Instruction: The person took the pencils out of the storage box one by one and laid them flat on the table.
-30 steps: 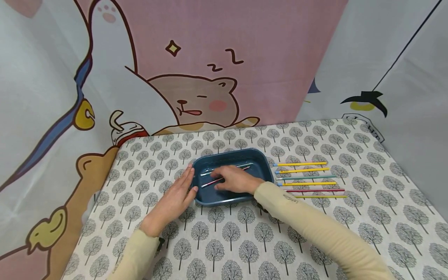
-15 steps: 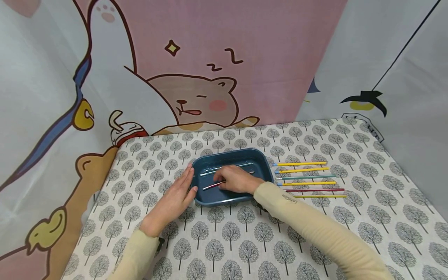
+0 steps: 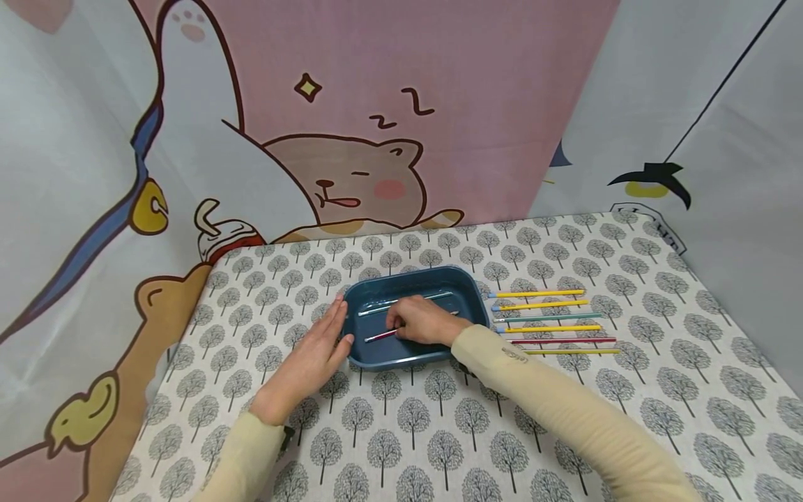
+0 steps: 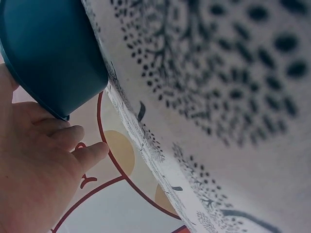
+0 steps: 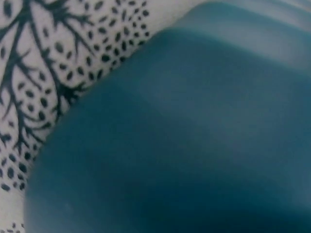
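Note:
A dark blue rectangular basin (image 3: 401, 363) sits on the cloth. My right hand (image 3: 426, 321) reaches inside it and pinches a dark red pencil (image 3: 380, 336) near its middle, the pale-tipped end pointing left. Behind the fingers, a green pencil (image 3: 440, 295) lies slantwise on the basin floor. My left hand (image 3: 314, 350) rests against the basin's left end with fairly straight fingers. In the left wrist view, the fingers of the left hand (image 4: 39, 165) lie along the basin's rim (image 4: 36, 99). Only the basin wall (image 5: 170, 121) fills the right wrist view; the right hand is outside it.
Right of the basin, several pencils lie roughly parallel in a column: yellow ones such as the rearmost yellow pencil (image 3: 546, 293), a green pencil (image 3: 548, 318) and a red pencil (image 3: 564, 341). A tree-print cloth (image 3: 414, 446) covers the table, with a cartoon curtain (image 3: 502, 104) behind.
My right fingers have closed on the red pencil. Its left end has shifted slightly right and toward me, and the pencil lies at a flatter angle. The left hand has stayed put.

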The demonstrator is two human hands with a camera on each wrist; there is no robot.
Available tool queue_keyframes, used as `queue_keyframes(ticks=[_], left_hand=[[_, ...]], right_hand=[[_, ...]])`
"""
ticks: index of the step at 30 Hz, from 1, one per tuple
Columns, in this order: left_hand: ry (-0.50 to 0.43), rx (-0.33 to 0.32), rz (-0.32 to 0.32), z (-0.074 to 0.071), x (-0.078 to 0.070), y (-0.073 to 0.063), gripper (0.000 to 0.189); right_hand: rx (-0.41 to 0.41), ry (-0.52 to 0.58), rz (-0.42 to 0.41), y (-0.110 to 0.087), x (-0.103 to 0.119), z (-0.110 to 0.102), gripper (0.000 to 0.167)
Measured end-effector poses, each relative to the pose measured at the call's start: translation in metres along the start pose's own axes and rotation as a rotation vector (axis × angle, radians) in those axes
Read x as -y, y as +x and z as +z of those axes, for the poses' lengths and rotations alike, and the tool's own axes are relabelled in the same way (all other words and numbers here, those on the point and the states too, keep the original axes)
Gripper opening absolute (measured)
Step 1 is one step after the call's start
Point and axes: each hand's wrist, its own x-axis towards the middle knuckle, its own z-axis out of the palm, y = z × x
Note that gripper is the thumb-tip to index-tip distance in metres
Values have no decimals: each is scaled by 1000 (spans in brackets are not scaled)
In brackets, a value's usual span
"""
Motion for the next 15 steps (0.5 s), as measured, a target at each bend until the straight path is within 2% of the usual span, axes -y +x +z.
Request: queue_keyframes(ticks=[15], left_hand=[[3, 4, -1, 0, 1, -1, 67]], right_hand=[[10, 17, 20, -1, 1, -3, 12]])
